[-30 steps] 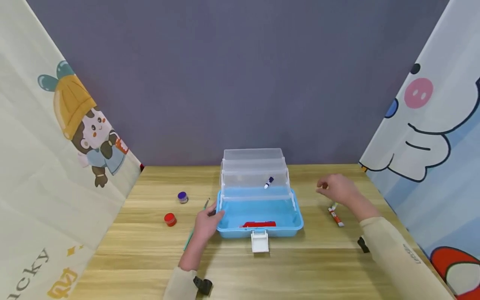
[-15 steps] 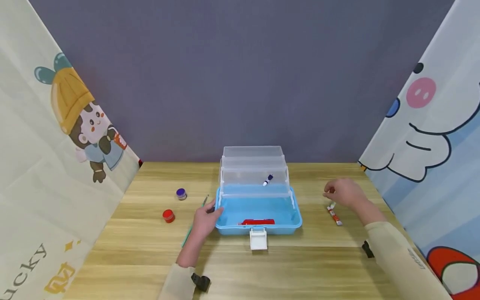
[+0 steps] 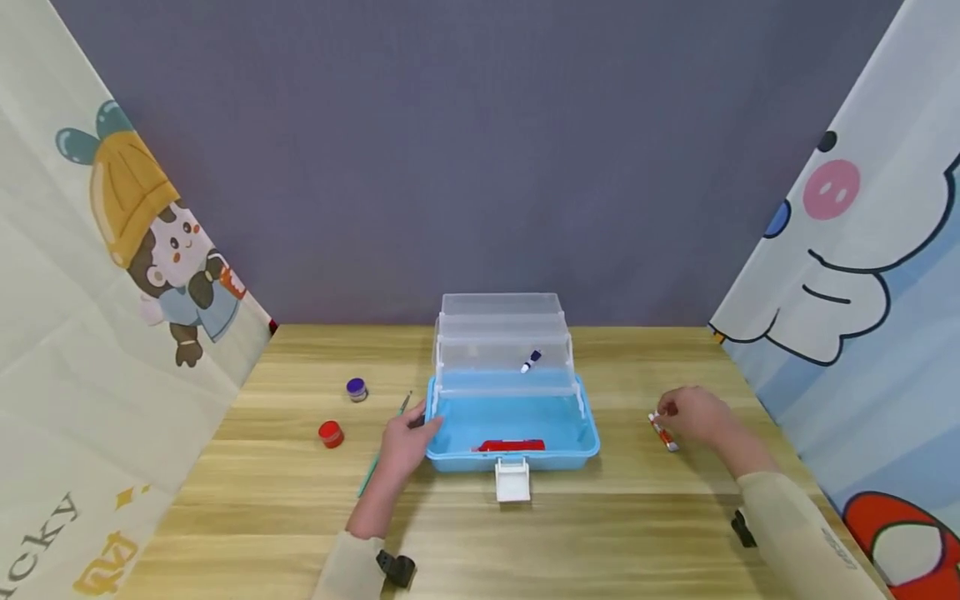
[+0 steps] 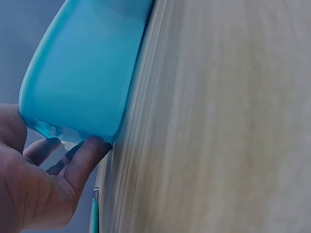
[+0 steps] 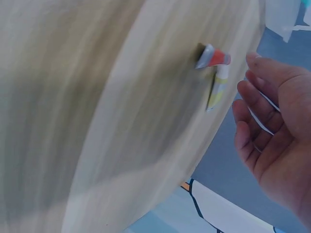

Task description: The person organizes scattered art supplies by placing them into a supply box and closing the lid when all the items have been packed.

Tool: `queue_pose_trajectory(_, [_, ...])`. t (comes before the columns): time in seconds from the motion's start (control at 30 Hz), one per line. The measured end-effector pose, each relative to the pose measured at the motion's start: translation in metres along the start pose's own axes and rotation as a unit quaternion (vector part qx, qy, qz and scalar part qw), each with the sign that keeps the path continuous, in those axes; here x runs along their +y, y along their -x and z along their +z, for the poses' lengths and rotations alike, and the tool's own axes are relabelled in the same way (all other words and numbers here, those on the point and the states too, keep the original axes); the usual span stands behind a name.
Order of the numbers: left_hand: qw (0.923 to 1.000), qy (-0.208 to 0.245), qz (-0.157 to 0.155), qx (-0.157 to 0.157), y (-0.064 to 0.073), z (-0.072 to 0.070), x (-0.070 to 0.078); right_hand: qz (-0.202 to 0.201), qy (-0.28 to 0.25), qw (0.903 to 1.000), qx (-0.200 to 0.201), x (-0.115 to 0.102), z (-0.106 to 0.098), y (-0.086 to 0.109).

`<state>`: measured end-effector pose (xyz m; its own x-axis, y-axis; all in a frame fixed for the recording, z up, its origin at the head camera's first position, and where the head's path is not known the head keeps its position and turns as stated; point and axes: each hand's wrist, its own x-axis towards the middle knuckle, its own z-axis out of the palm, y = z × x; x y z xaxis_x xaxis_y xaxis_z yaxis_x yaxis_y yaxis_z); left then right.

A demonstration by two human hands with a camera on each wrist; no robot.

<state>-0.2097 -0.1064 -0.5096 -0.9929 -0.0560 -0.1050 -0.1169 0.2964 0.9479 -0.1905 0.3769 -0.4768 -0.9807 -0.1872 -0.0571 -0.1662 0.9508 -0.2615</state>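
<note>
Lying on the wooden table (image 3: 525, 542): 1 open blue box (image 3: 513, 433), 2 small paint jars, purple (image 3: 356, 389) and red (image 3: 330, 434), a green brush (image 3: 384, 457), 2 paint tubes, red (image 3: 663, 433) and yellow (image 5: 218, 88).

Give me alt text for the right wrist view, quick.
An open right hand hovers just beside two small paint tubes, one red and one yellow, lying together near the edge of a wooden table.
</note>
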Motion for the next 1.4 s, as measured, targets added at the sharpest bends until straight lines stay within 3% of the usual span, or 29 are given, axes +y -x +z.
queue_pose_trajectory(0.4, [0.9999, -0.003, 0.01, 0.012, 0.002, -0.001, 0.002, 0.006, -0.008, 0.9999, 0.009, 0.006, 0.01, 0.013])
queue_pose_trajectory(0.63, [0.9999, 0.002, 0.009, 0.009, 0.003, 0.002, -0.001, 0.019, -0.023, 0.9995, -0.013, 0.01, 0.013, 0.019])
queue_pose_trajectory(1.4, [1.0, 0.003, 0.002, 0.003, 0.003, 0.002, 0.002, -0.022, -0.029, 0.9993, 0.0, 0.02, 0.015, 0.02])
